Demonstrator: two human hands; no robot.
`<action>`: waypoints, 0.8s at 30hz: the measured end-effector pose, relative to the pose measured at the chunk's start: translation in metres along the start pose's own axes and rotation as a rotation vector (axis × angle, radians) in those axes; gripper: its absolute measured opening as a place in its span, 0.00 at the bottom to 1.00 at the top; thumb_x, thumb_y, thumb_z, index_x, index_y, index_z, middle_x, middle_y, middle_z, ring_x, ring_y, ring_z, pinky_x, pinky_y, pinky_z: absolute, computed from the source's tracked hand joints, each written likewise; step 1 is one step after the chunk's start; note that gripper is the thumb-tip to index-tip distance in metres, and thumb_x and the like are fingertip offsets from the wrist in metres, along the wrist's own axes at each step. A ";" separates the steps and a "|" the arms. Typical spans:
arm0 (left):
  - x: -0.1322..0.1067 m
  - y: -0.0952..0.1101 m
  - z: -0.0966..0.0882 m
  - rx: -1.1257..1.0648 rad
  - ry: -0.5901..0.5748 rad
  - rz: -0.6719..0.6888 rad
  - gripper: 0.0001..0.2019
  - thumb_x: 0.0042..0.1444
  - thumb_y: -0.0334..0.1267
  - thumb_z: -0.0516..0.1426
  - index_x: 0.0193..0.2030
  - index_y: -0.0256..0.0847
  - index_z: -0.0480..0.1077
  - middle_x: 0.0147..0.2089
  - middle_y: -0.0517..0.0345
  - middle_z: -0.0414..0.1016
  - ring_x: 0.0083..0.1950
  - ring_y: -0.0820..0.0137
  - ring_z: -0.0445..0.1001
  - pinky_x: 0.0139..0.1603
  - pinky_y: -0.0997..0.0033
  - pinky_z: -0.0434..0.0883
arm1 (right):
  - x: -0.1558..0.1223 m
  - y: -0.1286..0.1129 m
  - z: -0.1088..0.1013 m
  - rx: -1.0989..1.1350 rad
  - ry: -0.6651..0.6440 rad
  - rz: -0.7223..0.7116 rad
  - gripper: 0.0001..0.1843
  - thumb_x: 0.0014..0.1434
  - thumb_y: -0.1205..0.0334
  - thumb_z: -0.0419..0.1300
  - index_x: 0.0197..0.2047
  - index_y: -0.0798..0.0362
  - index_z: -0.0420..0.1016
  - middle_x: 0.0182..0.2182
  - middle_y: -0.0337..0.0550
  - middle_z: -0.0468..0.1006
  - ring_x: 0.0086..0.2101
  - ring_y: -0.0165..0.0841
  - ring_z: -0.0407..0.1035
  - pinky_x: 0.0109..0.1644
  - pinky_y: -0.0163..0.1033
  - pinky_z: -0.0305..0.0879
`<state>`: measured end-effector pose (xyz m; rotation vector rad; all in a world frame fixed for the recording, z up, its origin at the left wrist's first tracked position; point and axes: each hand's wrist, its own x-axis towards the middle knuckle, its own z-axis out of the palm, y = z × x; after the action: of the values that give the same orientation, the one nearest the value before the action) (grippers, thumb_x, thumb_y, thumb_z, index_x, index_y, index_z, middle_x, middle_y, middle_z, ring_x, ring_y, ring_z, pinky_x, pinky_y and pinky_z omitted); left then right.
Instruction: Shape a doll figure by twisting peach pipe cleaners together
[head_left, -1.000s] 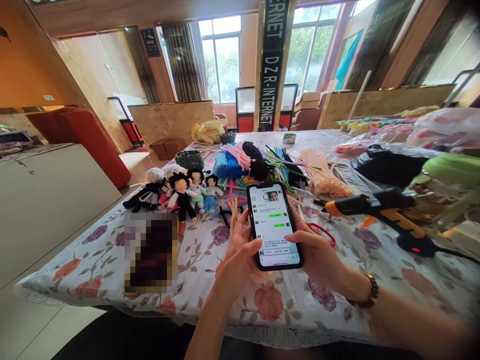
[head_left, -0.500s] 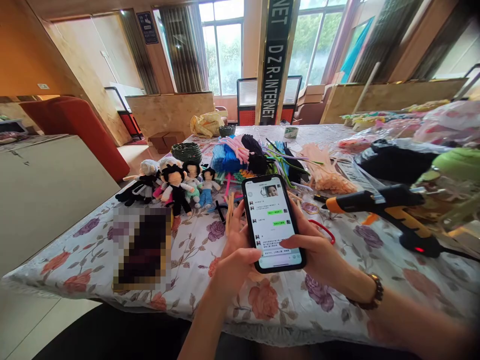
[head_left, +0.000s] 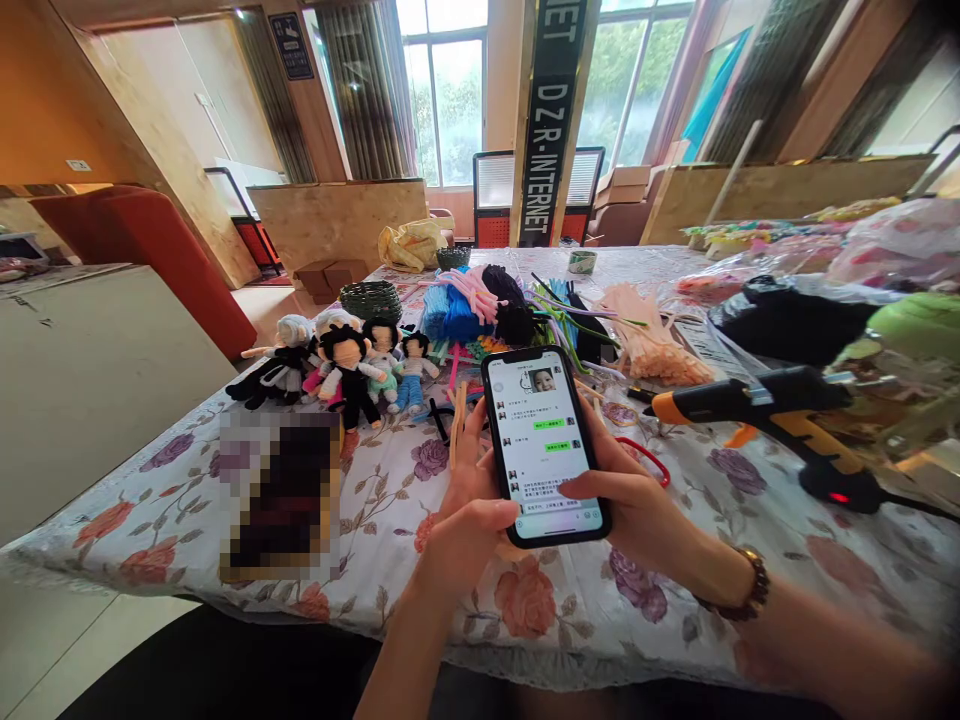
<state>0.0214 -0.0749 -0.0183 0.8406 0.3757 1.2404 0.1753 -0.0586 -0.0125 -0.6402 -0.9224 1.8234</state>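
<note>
Both my hands hold a black-framed smartphone (head_left: pixel 546 445) upright above the table, its lit screen showing a chat with green and white message bubbles. My left hand (head_left: pixel 466 510) is closed round the phone's left side, with the thumb at the lower left of the screen. From the right, my right hand (head_left: pixel 630 500) grips the other edge, its thumb lying over the lower screen. A bead bracelet (head_left: pixel 750 585) circles the right wrist. Behind the phone, pale fuzzy stems (head_left: pixel 459 425) and a red loop (head_left: pixel 652 462) lie partly hidden.
Several small dolls (head_left: pixel 349 375) sit at the left before a dark woven basket (head_left: pixel 371 300). Bundles of coloured fuzzy stems (head_left: pixel 465 305) lie behind the phone. A black and orange glue gun (head_left: pixel 780 410), red light lit, rests at the right near a black plastic bag (head_left: pixel 795 325).
The camera view has shifted very slightly. Both hands and the phone stay in nearly the same place, with the same chat on the screen.
</note>
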 end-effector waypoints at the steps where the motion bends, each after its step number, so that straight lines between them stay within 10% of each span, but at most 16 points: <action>1: 0.000 0.000 0.000 0.003 0.001 -0.001 0.45 0.41 0.30 0.56 0.67 0.49 0.42 0.58 0.53 0.67 0.63 0.51 0.61 0.59 0.49 0.63 | 0.000 0.000 0.000 -0.001 -0.002 0.000 0.48 0.44 0.78 0.58 0.63 0.31 0.52 0.50 0.30 0.75 0.46 0.34 0.72 0.41 0.39 0.71; 24: -0.001 -0.006 0.001 0.203 0.177 0.000 0.35 0.57 0.38 0.56 0.67 0.53 0.42 0.57 0.55 0.70 0.56 0.60 0.70 0.52 0.61 0.71 | -0.003 0.000 0.004 -0.027 0.033 -0.021 0.40 0.52 0.61 0.59 0.65 0.34 0.48 0.58 0.33 0.68 0.52 0.36 0.67 0.52 0.45 0.66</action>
<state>0.0256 -0.0772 -0.0221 0.9046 0.6533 1.2952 0.1730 -0.0623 -0.0099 -0.6733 -0.9304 1.7791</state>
